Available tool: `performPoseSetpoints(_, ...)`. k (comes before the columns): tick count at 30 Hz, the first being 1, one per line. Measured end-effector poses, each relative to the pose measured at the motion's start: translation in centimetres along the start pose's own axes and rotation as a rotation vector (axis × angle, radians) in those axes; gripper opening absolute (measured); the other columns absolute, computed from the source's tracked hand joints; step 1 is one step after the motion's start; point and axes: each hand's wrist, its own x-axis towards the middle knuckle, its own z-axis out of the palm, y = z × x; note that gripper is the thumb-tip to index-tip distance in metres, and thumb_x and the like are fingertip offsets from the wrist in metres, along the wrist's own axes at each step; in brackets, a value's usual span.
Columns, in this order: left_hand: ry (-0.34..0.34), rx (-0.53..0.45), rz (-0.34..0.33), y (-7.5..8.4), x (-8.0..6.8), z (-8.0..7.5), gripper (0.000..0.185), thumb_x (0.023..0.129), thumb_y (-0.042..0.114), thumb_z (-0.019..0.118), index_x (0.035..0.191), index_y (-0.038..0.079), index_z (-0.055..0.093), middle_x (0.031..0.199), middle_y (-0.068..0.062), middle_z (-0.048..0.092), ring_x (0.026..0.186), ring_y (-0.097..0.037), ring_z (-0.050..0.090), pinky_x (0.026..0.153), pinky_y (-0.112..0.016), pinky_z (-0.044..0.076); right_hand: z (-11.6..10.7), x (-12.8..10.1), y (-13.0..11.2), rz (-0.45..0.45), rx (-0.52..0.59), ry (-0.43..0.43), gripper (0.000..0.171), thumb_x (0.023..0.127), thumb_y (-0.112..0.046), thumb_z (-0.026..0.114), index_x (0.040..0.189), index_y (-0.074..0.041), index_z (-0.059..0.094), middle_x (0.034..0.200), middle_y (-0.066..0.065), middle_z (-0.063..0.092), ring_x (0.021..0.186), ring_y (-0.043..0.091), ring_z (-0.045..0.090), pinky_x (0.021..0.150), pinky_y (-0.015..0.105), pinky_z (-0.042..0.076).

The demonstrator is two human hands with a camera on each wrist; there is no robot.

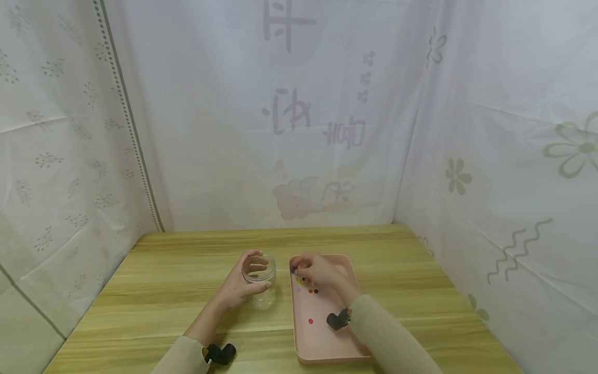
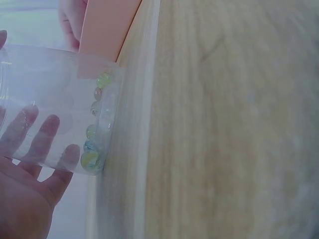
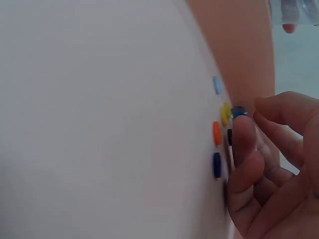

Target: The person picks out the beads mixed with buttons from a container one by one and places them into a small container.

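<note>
My left hand [image 1: 238,283] grips a clear jar [image 1: 263,298] from its left side, fingers wrapped around its wall. The jar stands upright on the table with no lid on its mouth. Several glass marbles [image 2: 90,160] lie on its bottom. At the far left corner of the pink tray [image 1: 322,343], my right hand [image 1: 320,270] has its thumb and fingers around a blue-green marble [image 3: 239,111]. Close under those fingers lie small flat button-like discs: orange [image 3: 217,133], yellow [image 3: 224,115], dark blue [image 3: 217,165] and pale blue [image 3: 218,85].
A single red disc [image 1: 310,321] lies nearer the tray's front. The tray stands right of the jar on a wood-grain table [image 1: 187,249]. White printed curtains [image 1: 224,130] hang behind the table and along both sides.
</note>
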Motion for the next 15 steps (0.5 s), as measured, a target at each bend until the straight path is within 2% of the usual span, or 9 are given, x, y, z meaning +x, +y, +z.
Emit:
performPoseSetpoints(5,-0.003,-0.004,-0.001,0.02,0.02,0.03,0.085,0.092,0.010,0.088,0.159,0.003,0.037,0.149,-0.028,0.059,0.136,-0.049,0.060,0.116,-0.064,0.048,0.44,0.08,0.39,0.025,-0.031,0.026,0.026,0.106,-0.011,0.068,0.131,-0.007,0.070,0.096,0.008,0.067,0.062,0.015,0.055,0.052,0.025,0.043)
performPoseSetpoints(9,-0.008,-0.010,-0.002,0.10,-0.01,0.00,0.087,0.092,0.011,0.089,0.160,0.002,0.035,0.149,-0.028,0.058,0.137,-0.050,0.059,0.117,-0.065,0.047,0.69,0.13,0.56,0.032,-0.014,0.053,0.026,0.106,-0.008,0.068,0.131,-0.005,0.071,0.106,0.013,0.069,0.062,0.014,0.053,0.053,0.024,0.043)
performPoseSetpoints(12,-0.007,-0.009,0.009,0.08,-0.06,-0.02,0.086,0.092,0.010,0.088,0.160,0.002,0.035,0.149,-0.029,0.058,0.137,-0.052,0.059,0.116,-0.063,0.048,0.86,0.14,0.68,0.033,0.018,0.043,0.029,0.105,-0.003,0.060,0.132,-0.007,0.072,0.122,0.012,0.069,0.062,0.014,0.048,0.055,0.025,0.043)
performPoseSetpoints(15,-0.003,-0.003,0.017,-0.04,-0.10,-0.05,0.085,0.093,0.009,0.088,0.159,0.002,0.036,0.149,-0.031,0.058,0.137,-0.052,0.059,0.115,-0.060,0.049,1.01,0.18,0.83,0.030,0.010,0.040,0.032,0.104,0.000,0.057,0.131,-0.009,0.071,0.126,0.009,0.068,0.060,0.014,0.048,0.055,0.026,0.044)
